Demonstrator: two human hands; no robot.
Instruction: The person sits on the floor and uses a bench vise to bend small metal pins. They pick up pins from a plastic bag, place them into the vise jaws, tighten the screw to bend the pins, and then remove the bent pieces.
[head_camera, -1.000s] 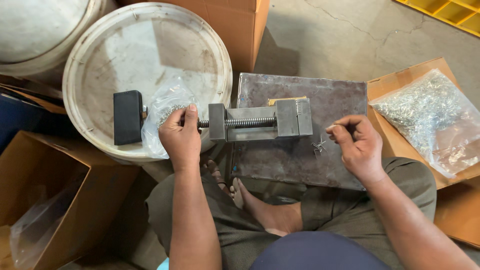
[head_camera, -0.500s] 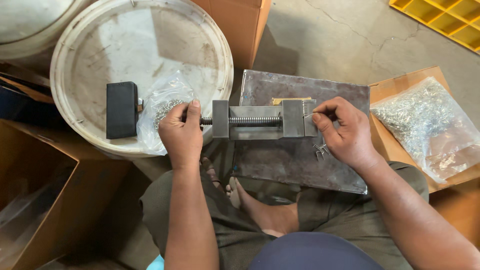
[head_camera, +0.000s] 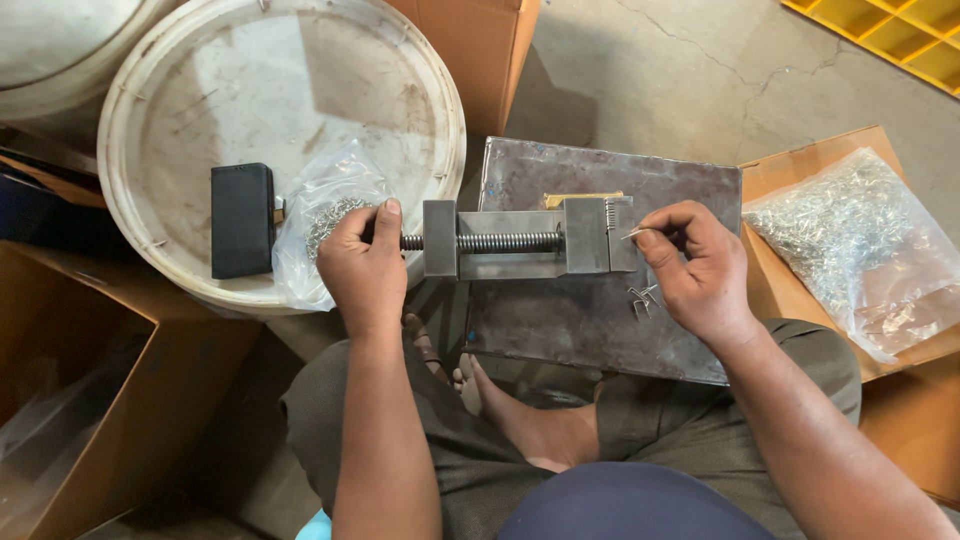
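Your left hand (head_camera: 362, 265) is wrapped around the small vise (head_camera: 520, 238) screw handle, your right hand (head_camera: 700, 270) pinches a wire piece (head_camera: 633, 234) just beside its jaw; seat it squarely, then tighten slowly.

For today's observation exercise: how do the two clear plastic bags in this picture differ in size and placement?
The bag by the left hand is small and lies on the round white lid. The bag on the right is much larger, fuller, and rests on brown cardboard, apart from the right hand. Both are clear and hold small silvery metal parts.
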